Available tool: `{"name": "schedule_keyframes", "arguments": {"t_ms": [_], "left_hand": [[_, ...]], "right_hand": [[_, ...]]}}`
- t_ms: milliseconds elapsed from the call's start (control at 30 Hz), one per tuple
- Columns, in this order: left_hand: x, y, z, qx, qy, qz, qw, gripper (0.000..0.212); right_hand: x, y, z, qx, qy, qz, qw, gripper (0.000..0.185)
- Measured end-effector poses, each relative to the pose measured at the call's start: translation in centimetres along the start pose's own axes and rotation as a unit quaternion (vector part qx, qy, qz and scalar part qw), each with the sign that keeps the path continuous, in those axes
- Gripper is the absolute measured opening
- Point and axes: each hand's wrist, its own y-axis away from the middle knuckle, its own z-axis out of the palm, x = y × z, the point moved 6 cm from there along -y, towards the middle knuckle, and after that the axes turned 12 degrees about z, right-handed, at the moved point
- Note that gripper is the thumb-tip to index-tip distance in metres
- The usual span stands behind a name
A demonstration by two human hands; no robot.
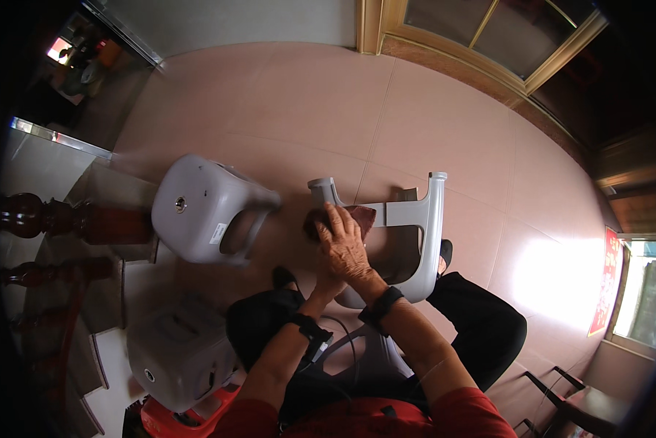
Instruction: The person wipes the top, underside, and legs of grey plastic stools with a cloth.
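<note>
A grey plastic stool (432, 230) lies on its side between my knees, its legs pointing away from me. My right hand (345, 252) presses a dark red-brown cloth (363, 218) against the stool's left legs and crossbar. Lower and partly behind it, my left hand (328, 279) is at the stool's left side; its fingers are mostly hidden, so what it holds cannot be told. Both wrists wear black bands. A second grey plastic stool (191, 202) stands to the left, with a small label on its seat.
More grey stools (180, 350) stand at the lower left above a red plastic stool (196, 416). Stairs (109, 350) with dark wooden balusters (114, 222) rise on the left. A dark-legged chair (585, 402) is at the lower right. A wood-framed glass door (486, 33) stands at the top.
</note>
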Motion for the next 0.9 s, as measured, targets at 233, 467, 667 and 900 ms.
{"name": "schedule_keyframes", "arguments": {"t_ms": [233,467,667,900], "left_hand": [[1.0,-0.3,-0.2,0.023,-0.041,-0.048,0.998,0.073],[2.9,-0.4,-0.1,0.037,0.025,0.016,0.999,0.053],[2.8,-1.0,0.9,-0.046,-0.011,0.008,0.999,0.07],[1.9,0.2,1.1,-0.008,-0.072,-0.036,0.997,0.089]], "right_hand": [[6.4,-0.8,-4.4,0.051,0.122,0.018,0.991,0.043],[12.7,-2.0,-9.7,0.195,-0.102,0.208,0.953,0.03],[18.1,-0.1,-10.7,0.154,-0.217,0.374,0.888,0.024],[7.7,-3.7,-14.3,0.062,-0.688,0.266,0.672,0.03]]}}
